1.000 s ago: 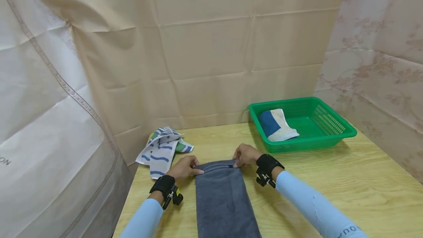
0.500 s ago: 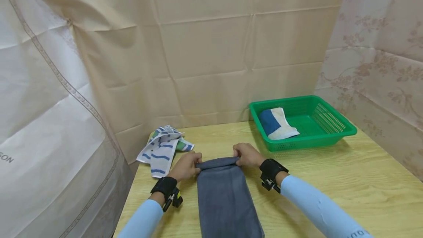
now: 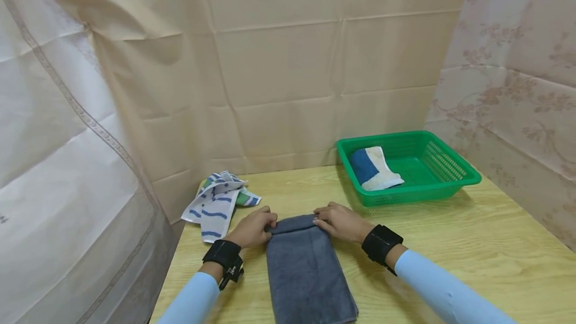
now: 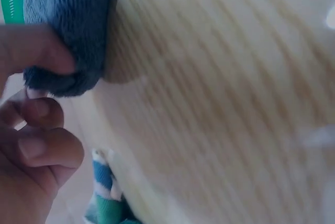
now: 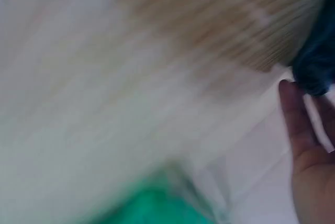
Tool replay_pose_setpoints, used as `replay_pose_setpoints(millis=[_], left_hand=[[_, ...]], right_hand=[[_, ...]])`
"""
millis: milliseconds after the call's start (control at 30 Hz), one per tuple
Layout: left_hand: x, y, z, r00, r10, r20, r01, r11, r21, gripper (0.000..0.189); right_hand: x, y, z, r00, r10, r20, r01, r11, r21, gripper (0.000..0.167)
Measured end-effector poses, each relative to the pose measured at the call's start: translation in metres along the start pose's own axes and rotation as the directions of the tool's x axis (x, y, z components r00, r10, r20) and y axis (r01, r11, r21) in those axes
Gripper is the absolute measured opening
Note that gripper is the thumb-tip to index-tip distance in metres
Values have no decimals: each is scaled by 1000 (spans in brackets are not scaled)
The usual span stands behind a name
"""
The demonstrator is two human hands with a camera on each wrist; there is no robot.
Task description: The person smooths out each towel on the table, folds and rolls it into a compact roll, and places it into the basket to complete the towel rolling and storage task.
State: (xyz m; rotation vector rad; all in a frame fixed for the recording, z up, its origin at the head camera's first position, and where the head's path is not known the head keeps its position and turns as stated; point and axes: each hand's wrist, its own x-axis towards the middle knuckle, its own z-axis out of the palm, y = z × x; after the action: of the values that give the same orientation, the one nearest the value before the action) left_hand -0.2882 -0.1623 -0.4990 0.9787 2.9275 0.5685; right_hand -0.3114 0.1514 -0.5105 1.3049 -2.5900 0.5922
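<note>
A long grey towel (image 3: 306,274) lies on the wooden table, its far end folded over into a narrow band (image 3: 294,224). My left hand (image 3: 252,227) pinches the left end of that band. In the left wrist view the thumb presses on the thick rolled edge of the towel (image 4: 73,30), and the other fingers curl below it. At the band's right end my right hand (image 3: 343,221) grips the cloth between thumb and fingers. The right wrist view shows only a dark corner of the towel (image 5: 314,69) at the fingertips of that hand (image 5: 314,166).
A crumpled white towel with blue stripes and green parts (image 3: 218,209) lies to the left, behind my left hand. At the back right stands a green plastic basket (image 3: 418,195) holding a folded blue and white cloth (image 3: 382,171). Beige curtain (image 3: 279,64) hangs behind the table (image 3: 450,254).
The towel's far edge, flat with its label showing one second ago, has been turned over toward me into a band. My right hand has rotated, its fingers now lying over the fold.
</note>
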Motion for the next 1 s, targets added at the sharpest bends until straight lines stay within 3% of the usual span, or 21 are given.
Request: replay_pose_setpoints(millis=[67,133,267,333,433,500,600,700,767,867,1000], left_hand=[[-3,4,-4,999,-38,27,38,999,-3,18],[-5,6,-3,998,-60,15,60,998,-12,17],[-7,2,8,996,-64,-60,57,992,-109,27],[-8,-4,13,995,-70,-77,53,979,-196,25],[-9,-10,14,995,-98,-34,82,942,-325,17],[-8,-13,12,991,-136,15,131,912,-388,16],[-6,-13,6,973,-215,89,232,868,-439,28],[-5,-13,1,945,-286,161,328,831,-449,38],[-5,-13,0,935,-299,192,354,824,-443,40],[-6,-13,0,934,-291,207,354,838,-416,36],[-9,-14,2,945,-272,180,321,874,-366,33]], right_hand=[[2,-3,-1,994,106,0,-105,991,82,15],[5,-5,-5,976,218,9,-216,959,185,15],[5,-2,-10,915,387,111,-400,841,365,16],[6,1,-10,885,430,178,-463,774,431,16],[8,3,-9,849,463,256,-525,674,520,26],[7,5,-9,837,464,289,-541,626,561,33],[5,7,-11,815,469,340,-570,543,617,36],[5,9,-14,808,458,370,-581,519,627,26],[5,10,-14,807,454,379,-583,505,637,19],[6,10,-13,817,444,369,-569,517,639,15],[6,9,-6,838,436,329,-535,535,653,24]])
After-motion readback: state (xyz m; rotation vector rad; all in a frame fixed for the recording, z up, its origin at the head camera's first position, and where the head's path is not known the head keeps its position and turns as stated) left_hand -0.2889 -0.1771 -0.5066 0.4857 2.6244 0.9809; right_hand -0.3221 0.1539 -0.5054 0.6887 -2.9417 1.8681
